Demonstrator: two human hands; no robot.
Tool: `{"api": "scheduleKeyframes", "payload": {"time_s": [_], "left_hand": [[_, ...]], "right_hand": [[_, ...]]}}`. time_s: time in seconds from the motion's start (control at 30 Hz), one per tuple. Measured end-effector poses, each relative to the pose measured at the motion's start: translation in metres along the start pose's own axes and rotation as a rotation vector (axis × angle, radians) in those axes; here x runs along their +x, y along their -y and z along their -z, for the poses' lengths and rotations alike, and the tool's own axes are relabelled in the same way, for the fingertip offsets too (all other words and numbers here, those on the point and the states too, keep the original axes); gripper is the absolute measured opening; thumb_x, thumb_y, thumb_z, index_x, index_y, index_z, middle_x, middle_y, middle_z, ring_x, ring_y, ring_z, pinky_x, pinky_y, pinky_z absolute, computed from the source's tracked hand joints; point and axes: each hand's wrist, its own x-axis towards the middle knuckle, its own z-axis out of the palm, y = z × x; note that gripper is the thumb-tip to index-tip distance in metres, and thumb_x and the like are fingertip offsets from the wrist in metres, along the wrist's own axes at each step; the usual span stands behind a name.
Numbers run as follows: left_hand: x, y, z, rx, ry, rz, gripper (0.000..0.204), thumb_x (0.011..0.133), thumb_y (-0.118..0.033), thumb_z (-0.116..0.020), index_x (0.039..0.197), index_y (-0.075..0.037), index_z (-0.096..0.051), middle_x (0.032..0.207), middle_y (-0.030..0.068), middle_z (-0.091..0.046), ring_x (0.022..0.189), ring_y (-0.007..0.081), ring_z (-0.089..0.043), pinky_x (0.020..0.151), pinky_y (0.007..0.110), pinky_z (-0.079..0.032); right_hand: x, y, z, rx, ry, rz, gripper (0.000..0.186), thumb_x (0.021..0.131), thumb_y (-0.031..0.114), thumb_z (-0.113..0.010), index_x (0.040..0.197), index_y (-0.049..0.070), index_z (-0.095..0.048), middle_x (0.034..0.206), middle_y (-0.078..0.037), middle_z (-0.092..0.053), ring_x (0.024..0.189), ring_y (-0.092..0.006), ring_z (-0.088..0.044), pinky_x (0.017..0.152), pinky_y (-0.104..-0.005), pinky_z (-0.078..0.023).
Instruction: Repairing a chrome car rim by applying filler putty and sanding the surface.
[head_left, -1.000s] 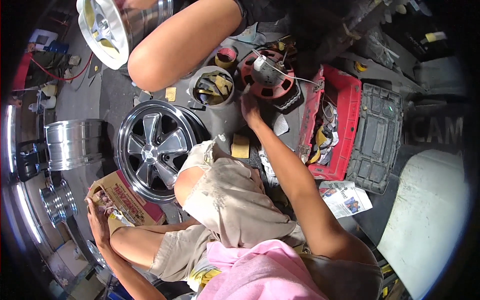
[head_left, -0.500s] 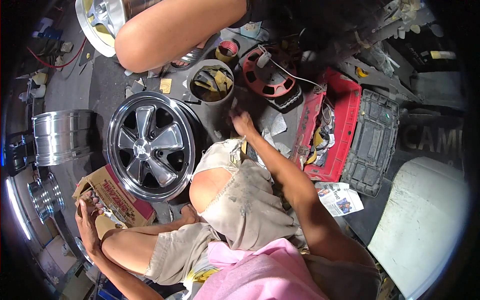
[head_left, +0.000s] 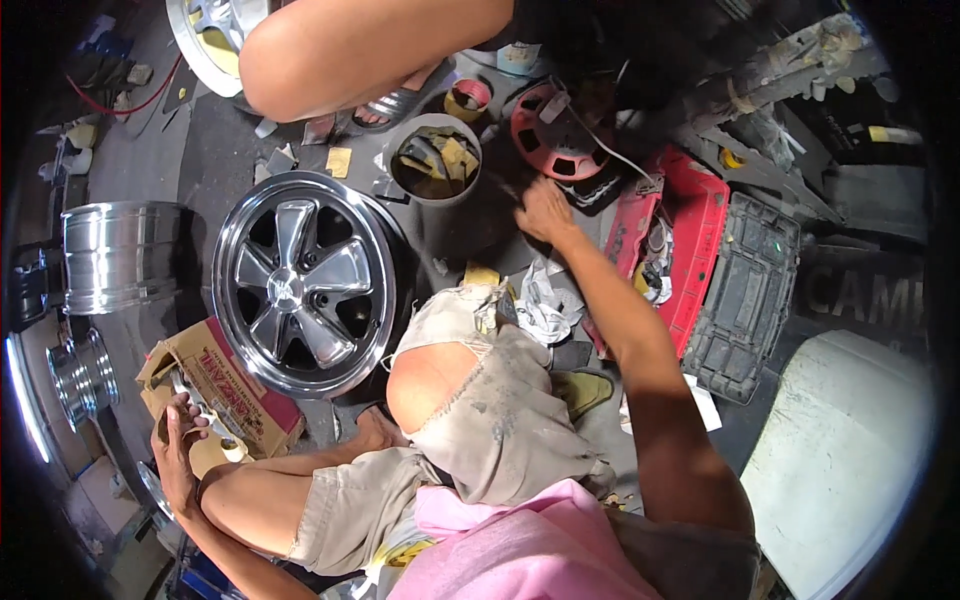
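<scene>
My right hand (head_left: 548, 212) reaches forward over the dark floor, just below a red round reel-like disc (head_left: 548, 138) with a white cord. Its fingers look curled together; what they hold, if anything, is hidden. To its left stands a bucket (head_left: 437, 190) with yellow and dark scraps inside. My left hand (head_left: 178, 450) is held loosely open by my bent knee, beside a torn cardboard box (head_left: 235, 395), with nothing seen in it. Between my hands a polished five-spoke wheel (head_left: 287, 287) leans face up.
An open red toolbox (head_left: 708, 235) with its black lid (head_left: 745, 290) lies to the right. Crumpled paper (head_left: 548, 305) sits before my knee. More rims (head_left: 120, 255) stand at the left. Another person's leg (head_left: 360, 50) crosses the top. A white panel (head_left: 840, 430) is at lower right.
My right hand has moved forward and to the right, from beside the bucket to near the red disc. My raised knee has shifted slightly right. My left hand stays about where it was.
</scene>
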Motion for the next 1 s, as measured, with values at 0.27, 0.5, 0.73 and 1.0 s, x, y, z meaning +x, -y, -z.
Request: {"api": "scheduleKeyframes", "payload": {"time_s": [0.27,0.5,0.73,1.0], "left_hand": [[-0.006,0.001,0.001,0.026,0.037,0.007,0.058,0.109,-0.05,-0.052,0.13,0.002,-0.063,0.105,0.0066,-0.067,0.089,0.0128,-0.065,0.081,0.028,-0.052],[-0.02,0.026,0.026,0.016,-0.044,0.085,0.058,0.108,-0.051,-0.053,0.13,0.002,-0.063,0.103,0.0059,-0.066,0.087,0.0127,-0.064,0.079,0.027,-0.051],[-0.013,0.036,0.025,0.019,-0.008,0.094,0.057,0.108,-0.05,-0.054,0.13,0.002,-0.063,0.101,0.005,-0.065,0.087,0.0122,-0.065,0.077,0.026,-0.051],[-0.02,0.044,0.035,0.016,-0.038,0.156,0.059,0.108,-0.051,-0.056,0.129,0.004,-0.063,0.101,0.0065,-0.067,0.088,0.0134,-0.066,0.076,0.027,-0.051]], "right_hand": [[0.069,-0.036,-0.023,-0.094,0.028,-0.02,0.042,0.088,0.027,-0.067,0.121,0.001,-0.067,0.128,-0.025,-0.066,0.121,-0.0434,-0.062,0.105,-0.0487,-0.05],[0.112,0.004,0.02,0.164,0.261,-0.252,0.043,0.095,0.026,-0.061,0.132,0.004,-0.057,0.136,-0.026,-0.061,0.133,-0.0441,-0.054,0.111,-0.0512,-0.045],[0.127,-0.019,-0.02,0.14,-0.19,-0.161,0.042,0.098,0.031,-0.064,0.123,0.001,-0.051,0.123,-0.03,-0.064,0.115,-0.0483,-0.064,0.094,-0.0531,-0.053],[0.142,0.018,-0.019,0.367,-0.106,-0.425,0.035,0.098,0.029,-0.051,0.122,0.003,-0.051,0.123,-0.031,-0.062,0.12,-0.0467,-0.061,0.096,-0.0552,-0.051]]}}
